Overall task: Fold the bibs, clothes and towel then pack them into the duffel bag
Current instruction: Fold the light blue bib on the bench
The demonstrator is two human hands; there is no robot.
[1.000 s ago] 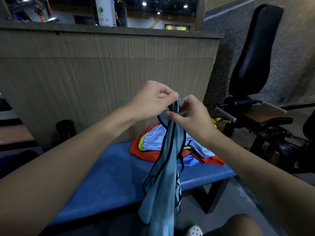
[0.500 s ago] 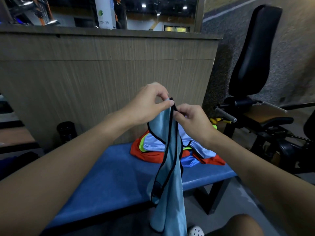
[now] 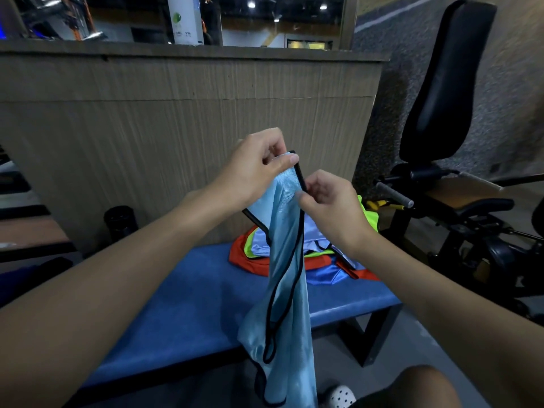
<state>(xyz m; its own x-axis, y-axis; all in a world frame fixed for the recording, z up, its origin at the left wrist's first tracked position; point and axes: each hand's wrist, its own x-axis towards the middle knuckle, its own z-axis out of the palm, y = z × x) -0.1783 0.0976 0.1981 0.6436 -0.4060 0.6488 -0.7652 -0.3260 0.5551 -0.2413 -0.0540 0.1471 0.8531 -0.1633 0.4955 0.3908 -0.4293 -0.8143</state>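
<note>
Since the earlier frame the hands have parted along the hem. The left hand (image 3: pixel 259 169) now sits higher, and the right hand (image 3: pixel 329 201) grips lower on the same black-trimmed edge.

The light-blue bib (image 3: pixel 287 290) hangs in the air between the two hands. It falls in front of the surface (image 3: pixel 191 304) and runs out of view past the bottom of the frame.

- Left hand: thumb and curled fingers pinch the top corner of the bib.
- Right hand: thumb and fingertips pinch the black trim just below the left hand's grip.
- The short run of trim between the two grips is straight. Below it the trim hangs in a loose loop down the fabric.

Behind the bib, a pile of bibs and clothes (image 3: pixel 244 257) lies on the far right end of the blue padded surface. It shows orange, neon yellow, pale blue and deep blue layers.

A wooden partition (image 3: pixel 176 128) stands behind the surface. A black cylinder (image 3: pixel 120 220) stands on the floor at its foot, to the left. An exercise machine (image 3: pixel 441 83) with a black backrest stands to the right. A white perforated shoe (image 3: pixel 341 397) shows at the bottom edge.
</note>
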